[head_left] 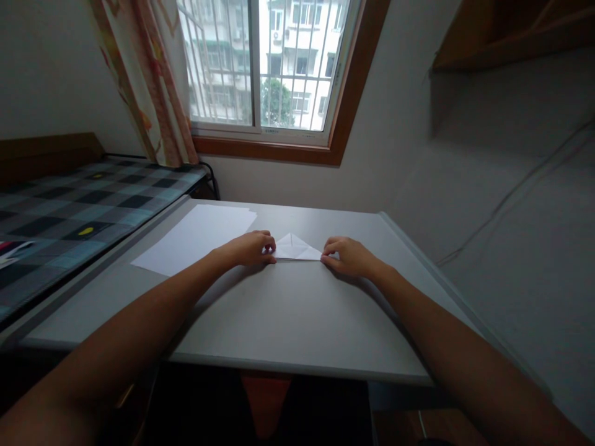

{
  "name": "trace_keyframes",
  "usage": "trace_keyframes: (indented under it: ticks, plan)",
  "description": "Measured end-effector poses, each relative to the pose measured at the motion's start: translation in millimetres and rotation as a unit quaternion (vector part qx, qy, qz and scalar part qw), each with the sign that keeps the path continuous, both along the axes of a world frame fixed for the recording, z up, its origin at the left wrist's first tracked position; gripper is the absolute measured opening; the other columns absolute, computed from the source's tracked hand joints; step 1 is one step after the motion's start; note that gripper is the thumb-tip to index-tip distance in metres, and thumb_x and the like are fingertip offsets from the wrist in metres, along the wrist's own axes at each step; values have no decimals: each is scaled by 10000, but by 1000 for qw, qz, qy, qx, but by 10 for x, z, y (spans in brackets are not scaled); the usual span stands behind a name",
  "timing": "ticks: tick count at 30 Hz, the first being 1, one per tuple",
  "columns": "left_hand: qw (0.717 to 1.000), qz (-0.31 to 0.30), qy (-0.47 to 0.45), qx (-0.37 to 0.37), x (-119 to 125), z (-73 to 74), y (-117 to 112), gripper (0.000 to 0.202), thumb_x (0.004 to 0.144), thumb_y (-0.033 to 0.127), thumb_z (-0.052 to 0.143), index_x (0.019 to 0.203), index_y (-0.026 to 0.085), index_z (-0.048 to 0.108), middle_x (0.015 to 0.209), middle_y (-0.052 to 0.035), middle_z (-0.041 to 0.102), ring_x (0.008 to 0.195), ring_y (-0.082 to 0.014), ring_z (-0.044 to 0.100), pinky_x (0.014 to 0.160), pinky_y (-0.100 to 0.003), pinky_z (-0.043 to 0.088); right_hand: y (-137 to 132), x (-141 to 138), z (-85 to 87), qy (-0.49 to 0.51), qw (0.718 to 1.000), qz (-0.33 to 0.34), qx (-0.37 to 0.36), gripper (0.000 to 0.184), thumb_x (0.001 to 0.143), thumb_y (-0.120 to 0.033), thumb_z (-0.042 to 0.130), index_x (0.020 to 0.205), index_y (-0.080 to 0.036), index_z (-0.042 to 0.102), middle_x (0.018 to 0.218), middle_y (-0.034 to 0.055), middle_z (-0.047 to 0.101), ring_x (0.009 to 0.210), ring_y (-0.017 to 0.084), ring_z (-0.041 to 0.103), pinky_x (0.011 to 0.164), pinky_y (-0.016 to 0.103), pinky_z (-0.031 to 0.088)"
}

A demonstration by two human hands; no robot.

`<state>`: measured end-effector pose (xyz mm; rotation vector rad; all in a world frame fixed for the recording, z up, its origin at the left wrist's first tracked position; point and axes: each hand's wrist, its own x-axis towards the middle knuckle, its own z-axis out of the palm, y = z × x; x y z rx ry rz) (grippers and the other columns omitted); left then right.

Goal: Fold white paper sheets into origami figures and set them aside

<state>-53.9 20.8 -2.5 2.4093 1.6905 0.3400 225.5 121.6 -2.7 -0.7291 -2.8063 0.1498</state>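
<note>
A folded white paper (296, 249) lies on the tabletop between my two hands. It has a triangular shape, with its peak toward the window and creases across its face. My left hand (256, 247) pinches its left corner, fingers curled against the thumb. At the right corner, my right hand (344, 255) grips the paper between thumb and fingertips. The layers along the near edge sit slightly apart. Both corner tips are partly hidden by my fingers.
Loose white sheets (199, 232) lie on the left of the white table (297, 322), partly behind my left forearm. A bed with a checked cover (93, 204) adjoins the table's left side. A wall and a barred window (260, 68) stand beyond; a wooden shelf (511, 43) hangs at upper right.
</note>
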Motion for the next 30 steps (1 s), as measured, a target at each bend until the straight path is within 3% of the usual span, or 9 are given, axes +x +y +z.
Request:
trace_keyframes:
  ticks: [12, 23, 27, 30]
  plan:
    - [998, -35, 41, 34, 27, 54, -23, 247, 848, 345, 532, 896, 180, 709, 882, -60, 628, 647, -114, 553, 615, -233, 394, -67, -35, 39, 30, 999, -29, 15, 209, 837, -353, 570, 883, -191, 695, 879, 50, 661, 742, 147, 579, 668, 260, 394]
    - [981, 3, 106, 160, 233, 155, -73, 293, 901, 285, 405, 886, 183, 679, 898, -63, 641, 715, -154, 584, 605, -260, 397, -156, -164, 10, 26, 995, -56, 84, 317, 852, -417, 540, 1061, -198, 634, 955, 67, 650, 747, 175, 578, 628, 273, 366]
    - [979, 2, 80, 190, 295, 172, -79, 302, 922, 298, 389, 905, 181, 667, 904, -71, 633, 790, -184, 583, 672, -296, 432, -205, -214, 37, 29, 993, -52, 99, 341, 877, -340, 502, 1176, -196, 580, 1015, 86, 646, 772, 188, 595, 665, 281, 388]
    - [968, 26, 19, 251, 351, 169, -95, 324, 903, 383, 454, 1104, 180, 607, 1072, -105, 603, 980, -242, 545, 846, -381, 429, -220, -237, 54, 45, 993, -46, 97, 323, 888, -267, 459, 1181, -195, 574, 996, 86, 649, 781, 187, 598, 692, 280, 402]
